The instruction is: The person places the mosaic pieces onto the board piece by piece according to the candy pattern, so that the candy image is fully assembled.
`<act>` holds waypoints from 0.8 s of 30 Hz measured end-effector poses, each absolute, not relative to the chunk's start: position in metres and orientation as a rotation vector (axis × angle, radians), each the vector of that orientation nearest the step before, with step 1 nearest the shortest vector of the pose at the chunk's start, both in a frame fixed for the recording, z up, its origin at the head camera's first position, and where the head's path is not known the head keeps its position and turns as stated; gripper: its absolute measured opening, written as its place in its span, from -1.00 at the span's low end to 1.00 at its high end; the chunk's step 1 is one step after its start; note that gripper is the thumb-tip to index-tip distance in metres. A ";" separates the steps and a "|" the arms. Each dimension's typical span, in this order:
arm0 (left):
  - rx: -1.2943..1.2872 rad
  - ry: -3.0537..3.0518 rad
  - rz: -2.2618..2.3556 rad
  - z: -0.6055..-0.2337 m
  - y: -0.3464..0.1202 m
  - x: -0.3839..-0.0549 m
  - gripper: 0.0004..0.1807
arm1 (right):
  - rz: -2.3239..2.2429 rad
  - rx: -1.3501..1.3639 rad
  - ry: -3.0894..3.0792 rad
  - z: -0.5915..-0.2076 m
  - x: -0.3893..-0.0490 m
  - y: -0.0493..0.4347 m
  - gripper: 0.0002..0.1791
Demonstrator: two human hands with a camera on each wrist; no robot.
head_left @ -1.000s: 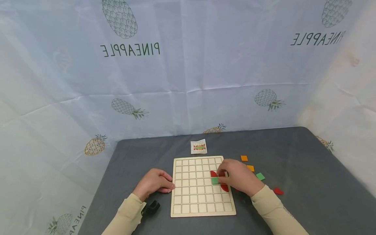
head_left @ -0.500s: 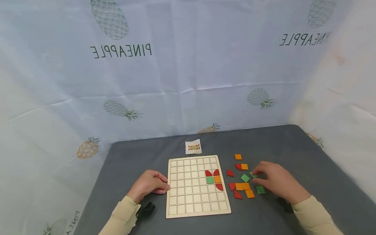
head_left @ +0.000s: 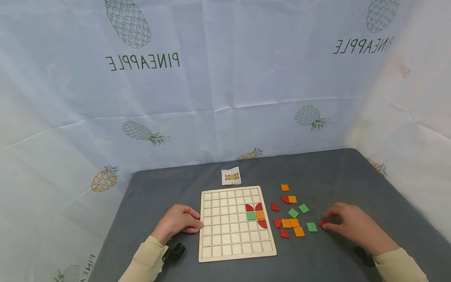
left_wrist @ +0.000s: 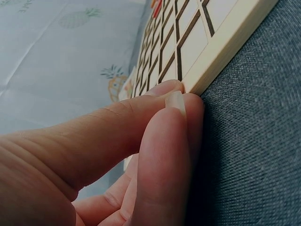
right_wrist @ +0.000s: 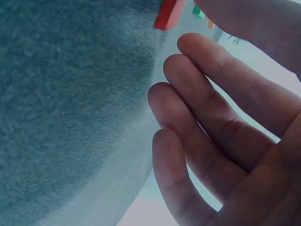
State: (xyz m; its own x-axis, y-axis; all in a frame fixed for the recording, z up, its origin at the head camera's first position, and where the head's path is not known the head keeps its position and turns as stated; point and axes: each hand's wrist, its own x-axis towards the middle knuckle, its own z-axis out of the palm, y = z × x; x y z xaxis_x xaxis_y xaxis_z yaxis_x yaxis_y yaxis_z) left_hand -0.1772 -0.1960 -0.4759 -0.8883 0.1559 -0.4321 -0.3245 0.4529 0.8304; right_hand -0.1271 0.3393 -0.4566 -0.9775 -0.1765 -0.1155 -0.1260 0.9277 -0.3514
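A wooden grid board (head_left: 225, 235) lies on the dark table. On it sit red quarter-circle tiles, a green square tile (head_left: 251, 216) and an orange square tile (head_left: 260, 214). My left hand (head_left: 179, 221) holds the board's left edge; the left wrist view shows thumb and finger (left_wrist: 164, 150) right against that edge. Over at the right, my right hand (head_left: 357, 227) is at a red tile (head_left: 322, 223), its thumb and forefinger spread around it. In the right wrist view the fingers (right_wrist: 207, 103) are loosely bent, with the red tile (right_wrist: 169, 15) beyond their tips.
Between board and right hand lie loose tiles: several orange squares (head_left: 299, 232), green squares (head_left: 311, 227) and red quarter-circles (head_left: 284, 233). A small printed pattern card (head_left: 231, 176) lies behind the board. A pineapple-print cloth (head_left: 211, 78) hangs behind the table (head_left: 169, 180).
My right hand has left the board, where an orange tile now shows, passed the green tiles and moved right to the red tile. My left hand stays at the board's edge.
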 end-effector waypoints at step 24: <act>-0.162 2.246 1.447 -0.475 -0.195 -0.176 -0.58 | -0.576 -0.343 2.943 -0.453 -0.135 0.312 -0.82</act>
